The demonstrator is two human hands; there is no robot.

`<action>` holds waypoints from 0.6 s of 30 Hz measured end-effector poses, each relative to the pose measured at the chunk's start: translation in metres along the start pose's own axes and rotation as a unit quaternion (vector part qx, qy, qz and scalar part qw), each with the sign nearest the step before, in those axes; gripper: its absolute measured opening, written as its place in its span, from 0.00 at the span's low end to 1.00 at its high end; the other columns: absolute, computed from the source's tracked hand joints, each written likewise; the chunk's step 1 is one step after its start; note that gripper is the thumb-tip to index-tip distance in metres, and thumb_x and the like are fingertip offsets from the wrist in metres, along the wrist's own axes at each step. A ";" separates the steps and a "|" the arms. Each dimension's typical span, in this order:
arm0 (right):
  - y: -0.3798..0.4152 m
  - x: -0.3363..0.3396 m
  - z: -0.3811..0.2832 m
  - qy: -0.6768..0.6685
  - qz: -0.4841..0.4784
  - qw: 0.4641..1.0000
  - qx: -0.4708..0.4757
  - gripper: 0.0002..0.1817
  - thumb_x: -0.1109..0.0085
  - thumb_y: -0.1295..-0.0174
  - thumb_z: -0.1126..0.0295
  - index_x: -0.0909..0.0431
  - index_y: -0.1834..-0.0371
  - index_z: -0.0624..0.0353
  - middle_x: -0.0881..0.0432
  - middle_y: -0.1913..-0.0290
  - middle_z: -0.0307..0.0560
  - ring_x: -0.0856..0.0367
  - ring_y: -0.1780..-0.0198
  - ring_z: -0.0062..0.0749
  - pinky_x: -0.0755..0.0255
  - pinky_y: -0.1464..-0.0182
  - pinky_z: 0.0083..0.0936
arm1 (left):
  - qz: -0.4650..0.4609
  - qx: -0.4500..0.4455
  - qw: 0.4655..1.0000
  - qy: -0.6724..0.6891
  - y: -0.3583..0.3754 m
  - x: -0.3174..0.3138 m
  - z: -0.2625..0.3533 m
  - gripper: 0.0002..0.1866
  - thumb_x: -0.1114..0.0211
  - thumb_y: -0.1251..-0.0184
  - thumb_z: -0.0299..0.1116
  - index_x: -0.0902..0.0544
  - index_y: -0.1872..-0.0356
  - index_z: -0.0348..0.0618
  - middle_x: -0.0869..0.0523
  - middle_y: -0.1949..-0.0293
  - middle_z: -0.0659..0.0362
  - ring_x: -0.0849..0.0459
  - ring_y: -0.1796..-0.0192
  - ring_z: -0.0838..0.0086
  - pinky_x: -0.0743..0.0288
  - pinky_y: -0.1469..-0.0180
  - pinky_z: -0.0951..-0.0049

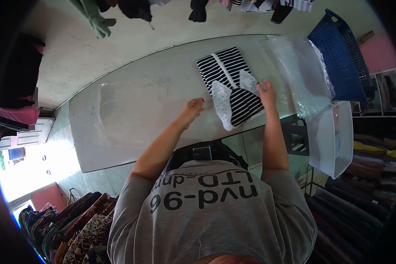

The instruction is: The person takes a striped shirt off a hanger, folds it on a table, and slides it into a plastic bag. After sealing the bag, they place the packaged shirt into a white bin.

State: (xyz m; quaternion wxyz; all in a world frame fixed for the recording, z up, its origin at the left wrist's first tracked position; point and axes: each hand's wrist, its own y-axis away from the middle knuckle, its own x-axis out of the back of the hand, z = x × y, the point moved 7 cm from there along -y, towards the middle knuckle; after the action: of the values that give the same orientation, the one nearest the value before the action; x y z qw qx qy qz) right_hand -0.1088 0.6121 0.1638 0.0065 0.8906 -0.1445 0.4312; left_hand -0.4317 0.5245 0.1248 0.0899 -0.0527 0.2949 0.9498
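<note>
A folded black-and-white striped garment (245,105) with a white lace collar (222,104) lies on the table, slightly tilted. A thin white strip runs down the middle of its upper part. My right hand (267,93) is at the garment's right edge, fingers apart, its fingertips by the lace. Just left of the garment, my left hand (192,111) hovers with its fingers loosely bent, apart from the cloth and holding nothing that I can see. A clear plastic bag (132,110) lies flat on the table's left part.
The grey table (86,152) reaches across in front of me. More clear plastic bags (297,70) lie at its right end, beside a blue basket (339,57) and a white bin (330,145). Clothes (92,28) hang beyond the table; fabric (81,233) is stacked at lower left.
</note>
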 end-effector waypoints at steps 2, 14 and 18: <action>-0.008 -0.018 0.018 -0.003 -0.101 0.994 -0.046 0.34 0.36 0.51 0.51 0.30 0.46 0.64 0.22 0.53 0.57 0.22 0.52 0.46 0.30 0.50 0.33 | 0.020 0.044 0.998 0.033 -0.016 -0.031 -0.001 0.24 0.45 0.34 0.46 0.31 0.42 0.44 0.23 0.50 0.59 0.25 0.48 0.70 0.35 0.44 0.67; -0.015 -0.039 -0.028 0.016 -0.180 0.981 0.074 0.29 0.36 0.56 0.65 0.30 0.47 0.58 0.20 0.63 0.60 0.22 0.59 0.56 0.29 0.56 0.41 | 0.205 0.011 0.975 -0.087 -0.055 -0.064 0.021 0.23 0.29 0.51 0.35 0.22 0.55 0.33 0.17 0.60 0.52 0.17 0.59 0.67 0.24 0.55 0.68; 0.011 -0.007 -0.088 0.028 -0.116 0.980 0.157 0.28 0.44 0.50 0.78 0.28 0.45 0.38 0.21 0.63 0.55 0.23 0.60 0.50 0.29 0.59 0.40 | 0.263 -0.015 0.960 -0.100 -0.067 -0.072 0.013 0.22 0.30 0.53 0.33 0.22 0.56 0.33 0.16 0.60 0.52 0.17 0.59 0.66 0.24 0.55 0.68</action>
State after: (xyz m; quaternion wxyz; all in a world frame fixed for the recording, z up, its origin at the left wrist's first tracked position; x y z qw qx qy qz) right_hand -0.1838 0.6151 0.2123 -0.0789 0.8789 0.0298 0.4696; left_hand -0.3488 0.5759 0.1094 -0.1344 0.1209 0.2734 0.9448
